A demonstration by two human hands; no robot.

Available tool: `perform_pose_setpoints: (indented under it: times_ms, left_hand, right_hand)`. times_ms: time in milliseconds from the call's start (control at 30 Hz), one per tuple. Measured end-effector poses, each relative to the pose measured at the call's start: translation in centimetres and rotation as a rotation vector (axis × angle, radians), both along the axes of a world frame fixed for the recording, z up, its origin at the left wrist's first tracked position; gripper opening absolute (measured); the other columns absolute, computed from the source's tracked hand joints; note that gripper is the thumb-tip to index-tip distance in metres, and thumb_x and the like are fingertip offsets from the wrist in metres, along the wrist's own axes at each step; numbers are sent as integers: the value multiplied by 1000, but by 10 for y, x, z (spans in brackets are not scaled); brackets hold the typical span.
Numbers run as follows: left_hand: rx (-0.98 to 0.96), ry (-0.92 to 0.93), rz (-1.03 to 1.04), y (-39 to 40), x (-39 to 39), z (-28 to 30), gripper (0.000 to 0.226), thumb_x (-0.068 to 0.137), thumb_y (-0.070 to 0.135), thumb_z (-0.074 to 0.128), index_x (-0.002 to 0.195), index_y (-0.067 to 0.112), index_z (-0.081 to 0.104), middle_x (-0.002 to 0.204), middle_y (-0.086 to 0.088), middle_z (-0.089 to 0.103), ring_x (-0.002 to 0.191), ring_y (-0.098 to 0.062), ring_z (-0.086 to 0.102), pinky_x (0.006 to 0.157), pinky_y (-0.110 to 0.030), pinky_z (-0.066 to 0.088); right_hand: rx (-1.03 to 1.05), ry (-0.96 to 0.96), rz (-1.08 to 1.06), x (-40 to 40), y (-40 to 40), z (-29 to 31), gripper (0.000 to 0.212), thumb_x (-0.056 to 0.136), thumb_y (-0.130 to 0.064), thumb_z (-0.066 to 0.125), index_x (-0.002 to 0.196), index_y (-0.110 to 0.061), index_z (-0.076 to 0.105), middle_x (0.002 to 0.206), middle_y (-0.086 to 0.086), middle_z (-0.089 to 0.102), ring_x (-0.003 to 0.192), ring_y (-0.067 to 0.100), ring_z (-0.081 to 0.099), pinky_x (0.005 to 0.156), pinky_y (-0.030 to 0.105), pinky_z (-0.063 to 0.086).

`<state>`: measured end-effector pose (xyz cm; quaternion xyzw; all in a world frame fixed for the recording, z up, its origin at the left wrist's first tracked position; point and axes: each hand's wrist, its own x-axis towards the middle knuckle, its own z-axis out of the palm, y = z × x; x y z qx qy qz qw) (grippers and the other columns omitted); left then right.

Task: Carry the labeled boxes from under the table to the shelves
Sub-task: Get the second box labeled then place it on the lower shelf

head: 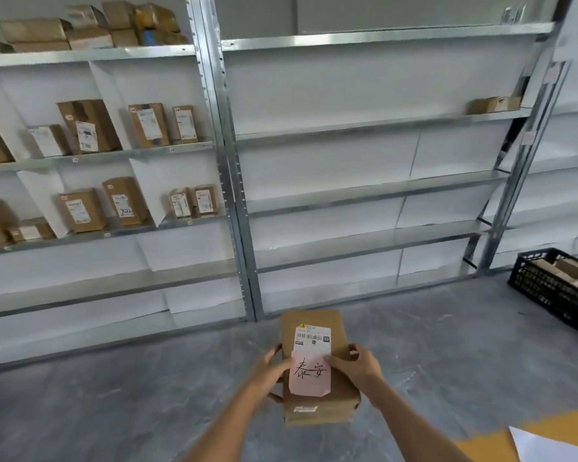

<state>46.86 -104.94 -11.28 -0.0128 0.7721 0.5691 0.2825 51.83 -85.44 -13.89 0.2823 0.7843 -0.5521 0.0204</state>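
Two hands [274,371] are seen on one box [317,368] bearing two labels [311,375]. One black crate [554,288] is seen on the floor. One box [491,104] is counted on the right-hand shelves [381,191].

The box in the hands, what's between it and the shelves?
Only bare grey floor between the box and the shelves, in the head view.

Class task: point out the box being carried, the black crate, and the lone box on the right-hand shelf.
Carried box [311,320]: head view, bare cardboard top above the label.
Black crate [548,288]: head view, latticed side wall.
Lone box [493,104]: head view, its front face.
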Motion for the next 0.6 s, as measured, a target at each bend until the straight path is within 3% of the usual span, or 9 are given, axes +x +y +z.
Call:
perform_pose_setpoints:
  times_ms: [100,167,267,400,533,600]
  left_hand:
    - [-85,84,-78,45,-55,7,62,89,25,61,144,18,33,109,-5,61,90,-16,60,73,-36,55]
    - [-98,141,-112,75,-88,13,61,88,24,63,142,14,36,121,-10,63,94,-18,60,83,-35,54]
    - [-125,204,-184,113,-126,21,59,89,29,61,140,14,36,130,-10,60,104,-20,60,78,-23,49]
    - [-130,220,-242,157,-172,24,61,90,30,59,143,15,33,138,-10,54,124,-27,53,98,-35,46]
    - [-115,219,-306,203,-219,26,59,90,32,57,143,19,34,136,-8,55,114,-23,57,70,-21,48]
    - [-112,229,-323,228,-244,24,57,90,33,57,141,20,35,135,-8,57,114,-24,58,78,-27,50]
  right_hand:
    - [24,5,-13,-44,34,6,66,70,-45,78,122,-13,52,114,1,60,92,14,57,74,23,49]
    - [54,18,-33,-72,61,13,67,71,-46,77,123,-13,50,121,4,58,95,15,56,78,24,50]
    - [91,22,-56,-106,96,23,72,71,-48,75,128,-14,48,129,6,54,109,19,56,87,27,48]
    - [72,24,-92,-138,138,31,73,72,-47,76,130,-16,47,130,5,55,99,15,55,78,23,45]
    - [34,34,-176,-172,176,33,73,74,-43,75,134,-16,44,128,5,59,98,17,58,81,26,50]
    - [13,35,-218,-191,195,31,74,74,-43,75,135,-17,42,130,6,58,107,21,60,89,33,52]
